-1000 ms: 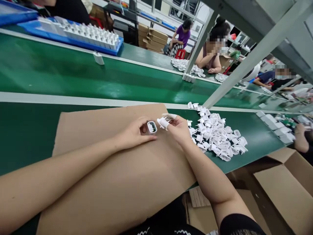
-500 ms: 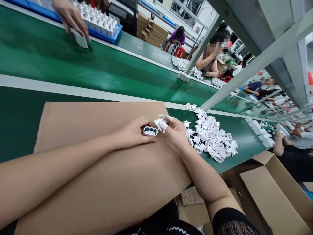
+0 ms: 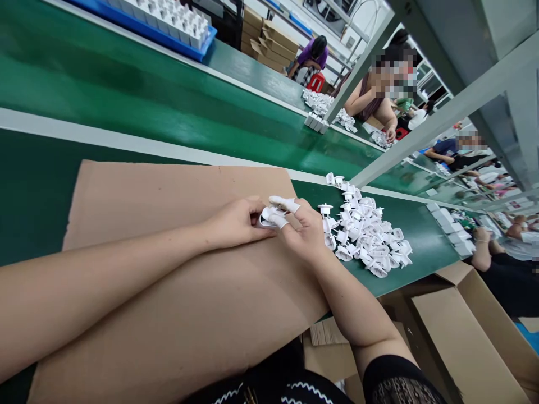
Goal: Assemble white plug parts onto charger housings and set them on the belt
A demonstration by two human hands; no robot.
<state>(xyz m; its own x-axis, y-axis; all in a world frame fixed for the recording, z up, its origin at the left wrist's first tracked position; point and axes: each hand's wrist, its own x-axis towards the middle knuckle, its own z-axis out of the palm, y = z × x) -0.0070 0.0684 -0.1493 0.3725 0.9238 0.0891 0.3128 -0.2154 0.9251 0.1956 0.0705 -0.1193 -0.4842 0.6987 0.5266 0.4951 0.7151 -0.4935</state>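
Two hands meet above a cardboard sheet (image 3: 168, 292): left hand (image 3: 236, 224) grips a white casing (image 3: 261, 221); right hand (image 3: 302, 227), with white finger covers (image 3: 284, 203), pinches a white plug piece (image 3: 278, 209) at the casing; fingers block the view, can't tell if seated. Clock from hands: open carton (image 3: 455, 336) at 4, contents unclear; loose white pile (image 3: 366, 233) at 3; slanted post (image 3: 421, 133) at 2, cutting across the green belt (image 3: 168, 112); blue tray (image 3: 207, 47) at 11, rows of white units (image 3: 172, 23) inside.
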